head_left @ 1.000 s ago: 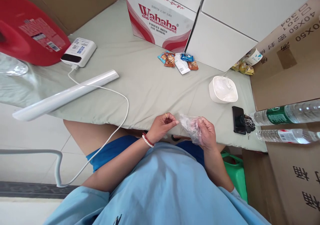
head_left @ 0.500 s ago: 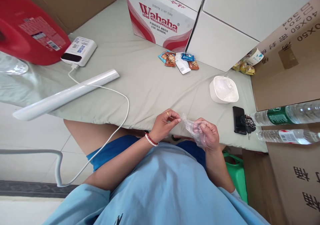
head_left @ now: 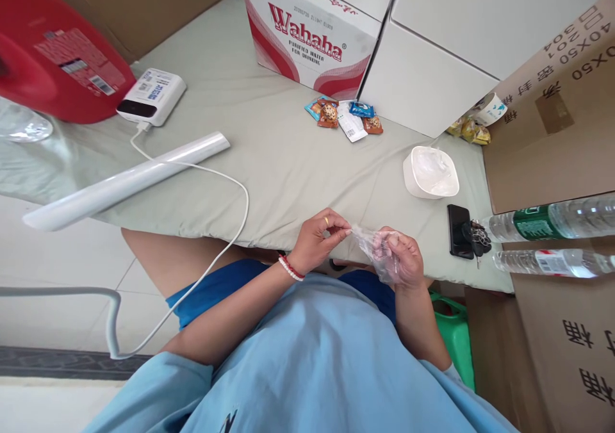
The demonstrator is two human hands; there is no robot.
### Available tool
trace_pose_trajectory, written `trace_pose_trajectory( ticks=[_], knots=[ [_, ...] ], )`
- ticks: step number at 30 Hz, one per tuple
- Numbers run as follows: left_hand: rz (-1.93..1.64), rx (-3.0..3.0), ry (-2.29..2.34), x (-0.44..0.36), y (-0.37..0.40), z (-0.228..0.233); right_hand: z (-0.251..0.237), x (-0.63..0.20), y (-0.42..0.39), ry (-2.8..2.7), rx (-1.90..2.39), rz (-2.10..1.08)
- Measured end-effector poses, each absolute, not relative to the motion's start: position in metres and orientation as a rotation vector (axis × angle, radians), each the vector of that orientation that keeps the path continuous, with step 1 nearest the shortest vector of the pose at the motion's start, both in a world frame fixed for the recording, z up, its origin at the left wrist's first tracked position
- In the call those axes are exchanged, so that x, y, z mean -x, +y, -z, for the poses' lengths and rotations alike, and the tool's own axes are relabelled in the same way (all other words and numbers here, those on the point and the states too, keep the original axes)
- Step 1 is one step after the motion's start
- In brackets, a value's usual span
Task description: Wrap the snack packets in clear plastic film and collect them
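Right hand (head_left: pixel 401 260): we are curling our fingers around a crumpled clear plastic bag (head_left: pixel 377 248), gripping it just over the near edge of the desk (head_left: pixel 288 164).
Left hand (head_left: pixel 319 239): we are pinching the bag's left corner between thumb and fingertips; a ring and a beaded bracelet are showing.
Just right of our hands: a black phone (head_left: pixel 457 230) is lying beside a bunch of keys (head_left: pixel 476 239).
Further right: two water bottles (head_left: pixel 548 241) are lying on their sides.
Middle of desk: a white bowl (head_left: pixel 430 172) is sitting; a white lamp bar (head_left: pixel 125 180) is stretching left.
Far side: snack packets (head_left: pixel 346 118) are lying before a Wahaha box (head_left: pixel 312 32).
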State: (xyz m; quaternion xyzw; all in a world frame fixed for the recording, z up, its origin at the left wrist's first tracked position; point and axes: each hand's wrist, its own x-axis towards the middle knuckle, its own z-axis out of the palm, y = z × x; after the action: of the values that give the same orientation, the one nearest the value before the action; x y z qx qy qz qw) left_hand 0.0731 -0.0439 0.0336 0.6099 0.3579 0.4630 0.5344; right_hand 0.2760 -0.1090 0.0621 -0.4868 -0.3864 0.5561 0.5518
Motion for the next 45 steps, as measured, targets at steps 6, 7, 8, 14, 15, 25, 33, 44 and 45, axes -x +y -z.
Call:
trace_pose_trajectory(
  ticks=[6,7,8,14,15,25,33,44,45],
  knots=[
    [-1.033,-1.405,0.809,-0.049,-0.039,-0.031,-0.061,-0.296,-0.108,-0.758,1.218,-1.211],
    [-1.014,-1.39,0.769,-0.044,-0.037,-0.031,-0.061,-0.3,-0.107,-0.754,1.21,-1.205],
    [-0.995,-1.371,0.724,-0.039,-0.036,-0.031,-0.06,-0.304,-0.106,-0.754,1.2,-1.199],
    [-0.941,-1.133,0.535,-0.021,-0.036,-0.035,-0.06,-0.312,-0.101,-0.67,1.195,-1.168],
    [-0.943,-1.062,0.525,-0.021,-0.037,-0.036,-0.06,-0.312,-0.1,-0.644,1.185,-1.173],
    [-0.976,-0.613,0.635,-0.028,-0.032,-0.033,-0.053,-0.321,-0.093,-0.506,1.1,-1.316],
    [-0.935,-0.885,0.702,-0.003,-0.012,-0.033,-0.055,-0.341,-0.101,-0.581,1.281,-1.146],
    [-0.87,-0.965,0.865,-0.008,-0.007,-0.022,-0.045,-0.326,-0.086,-0.642,1.456,-1.188],
    [-0.856,-1.003,0.872,-0.005,-0.004,-0.021,-0.045,-0.326,-0.086,-0.638,1.468,-1.175]
  ],
)
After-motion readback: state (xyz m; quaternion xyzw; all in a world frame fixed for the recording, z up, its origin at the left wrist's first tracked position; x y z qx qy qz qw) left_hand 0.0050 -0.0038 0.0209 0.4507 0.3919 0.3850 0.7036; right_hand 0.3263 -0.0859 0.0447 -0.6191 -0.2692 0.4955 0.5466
